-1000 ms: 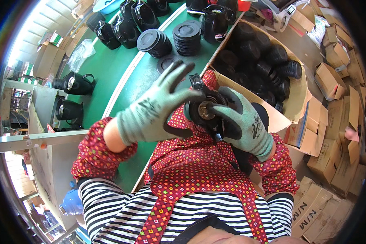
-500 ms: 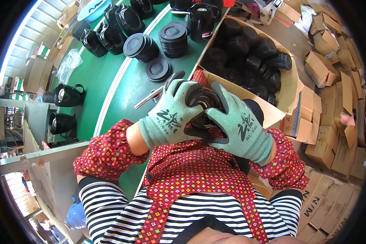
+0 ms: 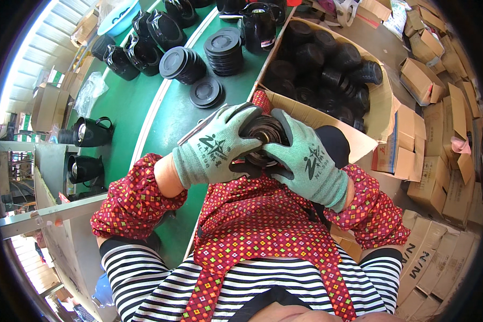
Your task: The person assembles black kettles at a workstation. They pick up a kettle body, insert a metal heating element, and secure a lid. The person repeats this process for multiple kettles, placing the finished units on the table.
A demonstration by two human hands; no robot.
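In front of my chest I hold a glossy black round part (image 3: 266,130) with a ringed centre. My left hand (image 3: 219,144), in a green glove with dark fingertips, closes on its left side. My right hand (image 3: 305,155), gloved alike, grips the right side, its thumb near the centre. The fingers cover much of the part's rim and underside. Just beyond my left hand lie two stacks of black disc-shaped lids, a tilted stack (image 3: 181,64) and a straighter stack (image 3: 223,51). Nearer to me is a low pile of lids (image 3: 206,92).
To the right, an open cardboard box (image 3: 381,107) holds several black cylindrical parts (image 3: 327,59). Black jugs (image 3: 163,29) stand on the green worktop (image 3: 126,107), with more jugs (image 3: 91,131) at its left edge. A clear plastic bag (image 3: 91,91) lies nearby. Cartons (image 3: 432,177) crowd the far right.
Both hands have shifted slightly, still on the black part. My left hand's raised fingers have come down toward the part, and the part's ringed face shows more. The view has moved a little.
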